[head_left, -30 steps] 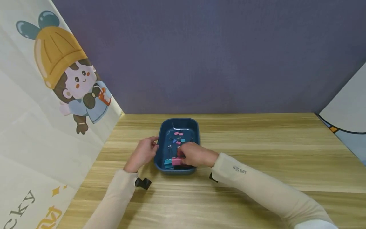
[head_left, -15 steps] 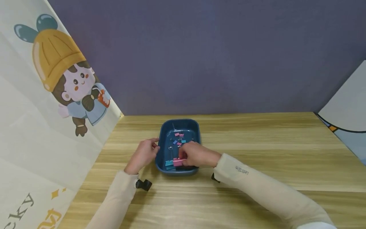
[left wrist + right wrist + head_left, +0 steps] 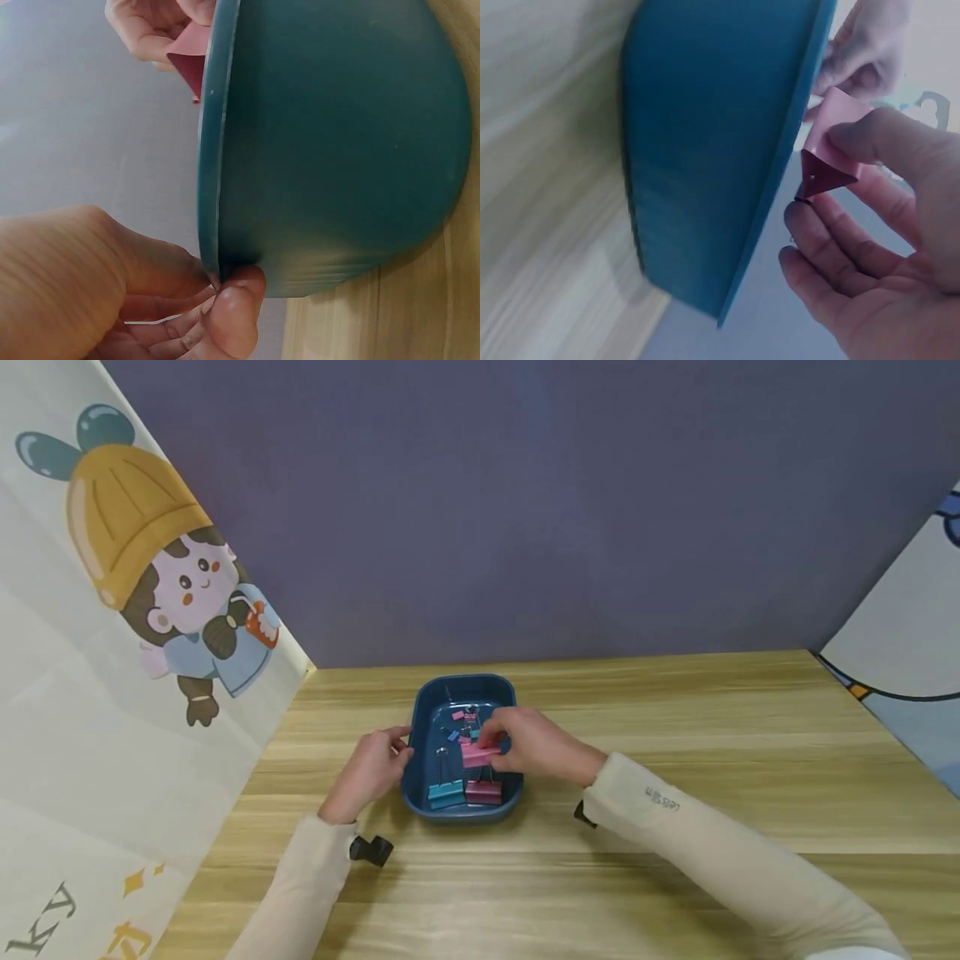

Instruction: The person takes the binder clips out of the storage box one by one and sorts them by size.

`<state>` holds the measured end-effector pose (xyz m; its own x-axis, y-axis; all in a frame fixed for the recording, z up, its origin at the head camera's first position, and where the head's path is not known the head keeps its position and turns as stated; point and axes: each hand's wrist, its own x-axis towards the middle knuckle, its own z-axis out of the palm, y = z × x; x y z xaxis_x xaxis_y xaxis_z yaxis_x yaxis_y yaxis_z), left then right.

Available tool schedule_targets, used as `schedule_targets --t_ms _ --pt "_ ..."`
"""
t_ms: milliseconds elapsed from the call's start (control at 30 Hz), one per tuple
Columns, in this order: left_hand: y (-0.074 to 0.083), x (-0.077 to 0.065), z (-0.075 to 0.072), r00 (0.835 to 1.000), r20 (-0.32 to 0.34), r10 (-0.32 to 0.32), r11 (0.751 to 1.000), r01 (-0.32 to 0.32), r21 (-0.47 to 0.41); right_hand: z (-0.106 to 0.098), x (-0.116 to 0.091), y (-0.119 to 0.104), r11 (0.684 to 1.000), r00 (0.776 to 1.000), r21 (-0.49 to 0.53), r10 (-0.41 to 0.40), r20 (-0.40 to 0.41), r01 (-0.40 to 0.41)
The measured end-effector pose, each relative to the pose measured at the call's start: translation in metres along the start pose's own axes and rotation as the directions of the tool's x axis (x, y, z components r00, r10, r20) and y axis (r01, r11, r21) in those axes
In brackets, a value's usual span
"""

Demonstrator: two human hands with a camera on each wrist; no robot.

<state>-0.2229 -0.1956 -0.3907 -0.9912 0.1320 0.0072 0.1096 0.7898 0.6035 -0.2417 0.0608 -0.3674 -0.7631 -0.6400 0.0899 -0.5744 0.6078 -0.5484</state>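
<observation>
My right hand (image 3: 534, 745) pinches a large pink binder clip (image 3: 476, 756) between thumb and fingers, raised over the blue plastic bin (image 3: 465, 817). In the right wrist view the clip's pink body (image 3: 840, 120) and its open triangular end show clearly. On the bin's left side, my left hand (image 3: 372, 767) grips the rim; the left wrist view has thumb and fingertips (image 3: 234, 319) on either side of it. Inside, near the front, a large teal binder clip (image 3: 447, 793) lies beside a dark pink one (image 3: 483, 792).
Several small binder clips, among them a pink one (image 3: 458, 716) and a blue one (image 3: 453, 736), lie toward the bin's far end. The bin stands on a wooden table (image 3: 660, 727), with a purple-grey panel (image 3: 562, 527) behind and a printed white sheet (image 3: 67, 710) at left.
The right hand has lifted the pink binder clip up and away from the bin's front, uncovering the dark pink clip. The left hand keeps its place at the rim.
</observation>
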Motion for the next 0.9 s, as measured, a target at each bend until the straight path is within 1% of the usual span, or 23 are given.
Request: schedule_targets --t_ms 133,233,333,467,533,633,733,900 --pt "0.002 0.001 0.002 1.0 0.008 0.003 1.0 -0.003 -0.008 -0.011 -0.008 0.012 0.998 0.996 0.037 0.057 -0.061 -0.055" --pt "0.003 0.002 0.003 1.0 0.012 0.01 1.0 -0.009 -0.015 -0.019 -0.016 0.026 0.997 0.99 0.028 0.076 -0.121 -0.073" --pt "0.004 0.003 0.004 1.0 0.014 0.02 1.0 -0.02 -0.021 -0.024 -0.022 0.041 0.998 0.98 0.004 0.063 -0.188 -0.063" --pt "0.005 0.003 0.004 1.0 0.014 0.022 1.0 -0.021 -0.023 -0.028 -0.028 0.06 0.999 0.97 -0.034 0.013 -0.245 -0.022" --pt "0.005 0.003 0.004 1.0 0.019 0.018 1.0 -0.017 -0.02 -0.029 -0.031 0.068 0.999 0.967 -0.048 0.003 -0.255 -0.016" --pt "0.005 0.004 0.004 1.0 0.028 0.015 1.0 -0.014 -0.015 -0.03 -0.034 0.078 0.998 0.965 -0.052 0.019 -0.261 -0.034" --pt "0.006 0.004 0.004 0.999 0.033 0.008 1.0 -0.008 -0.009 -0.032 -0.036 0.087 0.997 0.965 -0.053 0.033 -0.26 -0.049" --pt "0.006 0.004 0.004 0.999 0.029 0.017 1.0 -0.017 -0.003 -0.03 -0.037 0.099 0.998 0.968 -0.046 0.029 -0.251 -0.042"
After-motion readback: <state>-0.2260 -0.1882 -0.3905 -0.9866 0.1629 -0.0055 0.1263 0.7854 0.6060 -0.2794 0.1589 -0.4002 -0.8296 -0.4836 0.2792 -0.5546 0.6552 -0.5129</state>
